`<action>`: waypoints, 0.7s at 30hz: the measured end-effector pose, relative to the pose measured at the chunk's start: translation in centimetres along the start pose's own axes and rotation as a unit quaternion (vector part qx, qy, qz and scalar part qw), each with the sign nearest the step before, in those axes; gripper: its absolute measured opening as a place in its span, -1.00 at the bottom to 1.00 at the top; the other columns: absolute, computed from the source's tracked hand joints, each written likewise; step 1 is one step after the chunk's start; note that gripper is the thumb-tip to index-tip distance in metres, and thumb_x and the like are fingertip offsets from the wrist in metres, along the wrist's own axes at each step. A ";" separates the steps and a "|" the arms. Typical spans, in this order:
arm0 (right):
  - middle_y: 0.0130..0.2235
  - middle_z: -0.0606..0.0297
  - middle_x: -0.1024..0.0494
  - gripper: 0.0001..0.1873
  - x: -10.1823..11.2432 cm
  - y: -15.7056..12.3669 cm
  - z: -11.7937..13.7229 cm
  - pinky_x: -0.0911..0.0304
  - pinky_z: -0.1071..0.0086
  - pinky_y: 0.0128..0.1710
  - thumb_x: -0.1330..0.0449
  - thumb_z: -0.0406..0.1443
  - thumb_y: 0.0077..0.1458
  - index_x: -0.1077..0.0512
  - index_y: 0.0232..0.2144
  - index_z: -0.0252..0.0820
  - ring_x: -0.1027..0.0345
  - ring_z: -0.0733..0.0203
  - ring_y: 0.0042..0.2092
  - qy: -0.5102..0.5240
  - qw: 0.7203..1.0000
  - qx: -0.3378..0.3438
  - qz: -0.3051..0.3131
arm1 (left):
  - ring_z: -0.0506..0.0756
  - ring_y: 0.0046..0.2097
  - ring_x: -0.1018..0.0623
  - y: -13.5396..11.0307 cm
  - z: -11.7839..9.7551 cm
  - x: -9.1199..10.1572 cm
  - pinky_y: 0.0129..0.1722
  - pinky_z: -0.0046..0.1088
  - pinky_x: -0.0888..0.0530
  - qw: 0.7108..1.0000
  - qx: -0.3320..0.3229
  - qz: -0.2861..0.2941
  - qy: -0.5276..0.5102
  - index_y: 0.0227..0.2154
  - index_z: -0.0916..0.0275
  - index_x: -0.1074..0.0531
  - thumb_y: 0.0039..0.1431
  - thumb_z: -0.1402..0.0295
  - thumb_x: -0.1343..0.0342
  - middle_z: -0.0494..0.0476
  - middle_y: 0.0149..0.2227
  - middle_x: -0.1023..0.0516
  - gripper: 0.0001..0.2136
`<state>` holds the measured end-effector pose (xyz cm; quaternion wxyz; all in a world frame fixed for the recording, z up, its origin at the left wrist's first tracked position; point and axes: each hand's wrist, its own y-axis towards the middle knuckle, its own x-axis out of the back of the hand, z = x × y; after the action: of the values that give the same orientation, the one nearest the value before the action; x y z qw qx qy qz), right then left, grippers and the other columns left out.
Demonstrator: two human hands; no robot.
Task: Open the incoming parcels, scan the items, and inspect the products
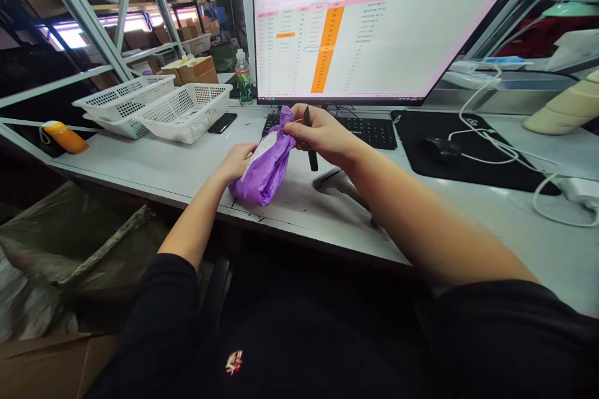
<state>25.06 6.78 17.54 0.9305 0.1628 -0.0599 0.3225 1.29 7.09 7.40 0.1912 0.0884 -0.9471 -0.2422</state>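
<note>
A purple plastic mailing bag (pixel 271 174) with a white label (pixel 256 153) is held tilted over the front of the desk. My left hand (pixel 238 161) grips its left side, with the fingertips partly hidden behind it. At the bag's gathered top corner, my right hand (pixel 316 131) pinches the plastic between thumb and fingers. The same hand also holds a slim black tool (pixel 312 157) pointing down; its exact kind is unclear. Beneath my right forearm lies a dark grey handheld device (pixel 340 184), shaped like a barcode scanner and partly covered.
Behind my hands are a black keyboard (pixel 369 132) and a large monitor (pixel 384 43) showing a spreadsheet. White baskets (pixel 187 113), a phone (pixel 223 123) and a green-labelled bottle (pixel 244 78) stand left. A mouse (pixel 442 149) and loose white cables (pixel 491 140) lie on the right.
</note>
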 end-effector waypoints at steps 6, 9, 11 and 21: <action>-0.51 0.44 -0.34 -0.72 2.7 -0.5 -0.3 -0.03 0.38 -0.47 -0.35 -0.19 0.11 -0.28 -0.34 -0.08 -0.14 0.32 -0.47 -0.042 0.998 -0.011 -0.055 | 0.15 -0.27 -0.43 -1.1 -0.5 2.8 -0.03 -0.29 -0.39 0.996 -0.012 -0.016 0.082 -0.58 0.17 -0.45 0.04 0.45 -0.28 0.07 -0.45 -0.48 -0.84; -0.50 0.41 -0.34 -0.79 4.7 0.1 -1.4 -0.12 0.33 -0.42 -0.32 -0.27 0.13 -0.31 -0.33 -0.08 -0.17 0.27 -0.45 -0.087 0.989 -0.031 -0.113 | 0.17 -0.19 -0.44 -2.1 -2.0 5.2 -0.01 -0.30 -0.36 0.987 -0.061 -0.064 0.135 -0.45 0.15 -0.47 0.18 0.36 -0.26 0.08 -0.35 -0.49 -0.88; -0.49 0.39 -0.34 -0.81 5.5 0.8 -2.6 -0.17 0.30 -0.38 -0.31 -0.30 0.13 -0.33 -0.34 -0.09 -0.19 0.24 -0.43 -0.114 0.983 -0.045 -0.135 | 0.17 -0.21 -0.45 -2.8 -2.9 6.0 -0.06 -0.30 -0.36 0.975 -0.093 -0.053 0.195 -0.37 0.14 -0.49 0.25 0.30 -0.23 0.08 -0.34 -0.51 -0.91; -0.27 0.20 -0.55 -0.85 5.7 1.3 -4.5 -0.33 0.06 -0.09 -0.31 -0.34 0.05 -0.45 -0.28 -0.14 -0.40 0.04 -0.21 -0.341 0.924 -0.038 -0.167 | 0.16 -0.29 -0.48 -5.2 -3.9 5.3 -0.13 -0.30 -0.35 0.970 -0.094 -0.032 0.220 -0.10 0.15 -0.59 0.27 0.20 -0.27 0.05 -0.38 -0.53 -0.79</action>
<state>28.75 12.63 14.84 0.8997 0.2353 -0.3578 0.0847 -1.52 -0.50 9.68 0.3942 0.1515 -0.8515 -0.3109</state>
